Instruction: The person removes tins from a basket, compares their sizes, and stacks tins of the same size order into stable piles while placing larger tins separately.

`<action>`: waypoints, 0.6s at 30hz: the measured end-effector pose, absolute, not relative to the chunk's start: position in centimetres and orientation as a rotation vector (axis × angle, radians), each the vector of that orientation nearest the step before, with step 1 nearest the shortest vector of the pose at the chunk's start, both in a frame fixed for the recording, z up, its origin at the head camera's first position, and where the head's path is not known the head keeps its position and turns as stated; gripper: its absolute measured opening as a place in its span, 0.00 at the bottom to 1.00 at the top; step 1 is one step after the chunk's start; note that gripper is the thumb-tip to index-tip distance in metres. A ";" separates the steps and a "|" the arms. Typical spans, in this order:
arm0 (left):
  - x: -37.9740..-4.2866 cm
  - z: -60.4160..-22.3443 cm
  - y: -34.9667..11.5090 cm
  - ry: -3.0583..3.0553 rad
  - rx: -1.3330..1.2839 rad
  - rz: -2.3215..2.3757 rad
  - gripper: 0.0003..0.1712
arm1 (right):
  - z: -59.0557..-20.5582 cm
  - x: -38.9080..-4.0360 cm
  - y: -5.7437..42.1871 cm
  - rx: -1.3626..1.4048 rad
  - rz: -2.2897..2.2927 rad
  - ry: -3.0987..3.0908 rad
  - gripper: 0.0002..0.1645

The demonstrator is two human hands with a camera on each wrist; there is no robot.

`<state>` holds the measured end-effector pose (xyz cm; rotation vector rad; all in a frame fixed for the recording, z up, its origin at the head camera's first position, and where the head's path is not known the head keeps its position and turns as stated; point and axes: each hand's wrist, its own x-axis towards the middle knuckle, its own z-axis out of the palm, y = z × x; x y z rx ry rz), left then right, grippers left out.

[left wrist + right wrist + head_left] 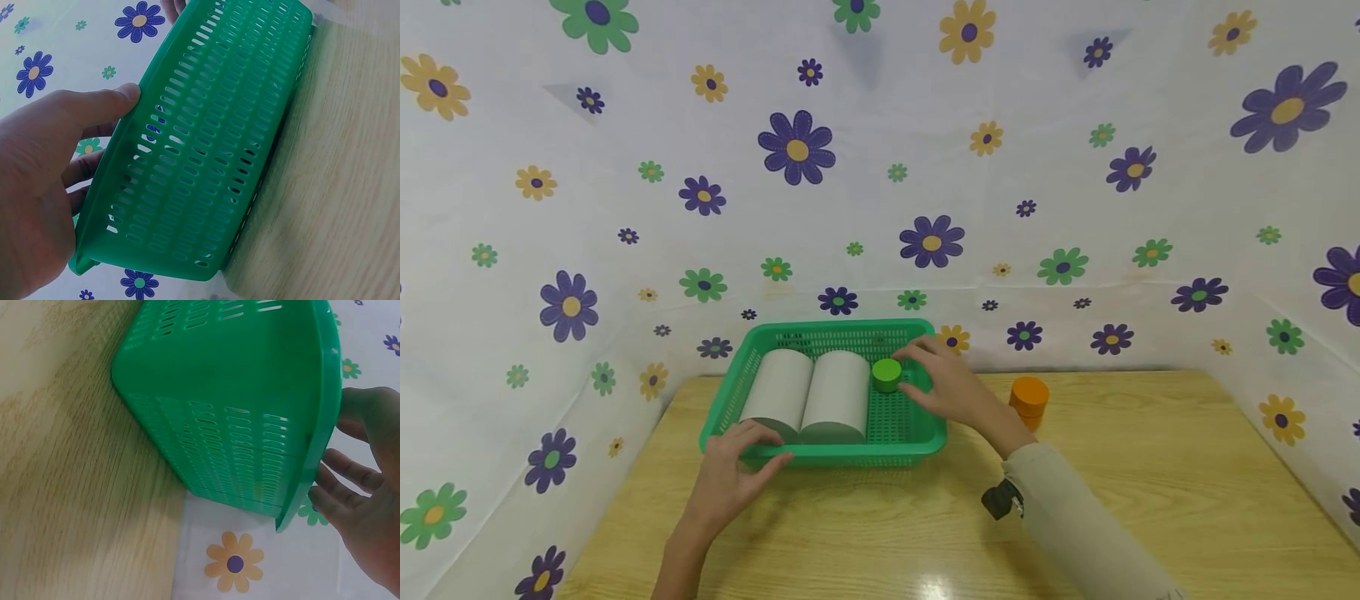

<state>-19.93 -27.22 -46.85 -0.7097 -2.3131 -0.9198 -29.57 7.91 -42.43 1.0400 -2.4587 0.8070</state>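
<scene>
A green plastic basket [827, 451] with slotted sides stands on the table. Inside lie two white rolls [778, 383], side by side. To their right stands a small, round, bright green container [887, 376]. My left hand [730, 467] grips the near rim toward its left end, thumb outside and fingers over the edge, as the left wrist view [37, 162] shows. Over the basket's right side reaches my right hand [947, 379]. Its thumb and index fingertips are spread at the green container's right edge; whether they touch it cannot be told. The basket wall hides the container in the right wrist view.
A round orange container [1029, 400] stands on the wooden table [1120, 483], right of the basket and beyond my right forearm. White sheeting [865, 208] with printed flowers rises behind the table and on both sides. A black device [1000, 498] sits at my right wrist.
</scene>
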 end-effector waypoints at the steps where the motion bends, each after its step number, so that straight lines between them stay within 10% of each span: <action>1: -20.0 -46.9 -27.2 -2.313 -0.705 -0.920 0.12 | -42.4 -29.7 7.8 1.043 0.801 -2.472 0.25; 18: -19.8 -47.0 -27.4 -2.307 -0.708 -0.999 0.14 | -43.0 -32.6 5.9 1.056 0.688 -2.713 0.25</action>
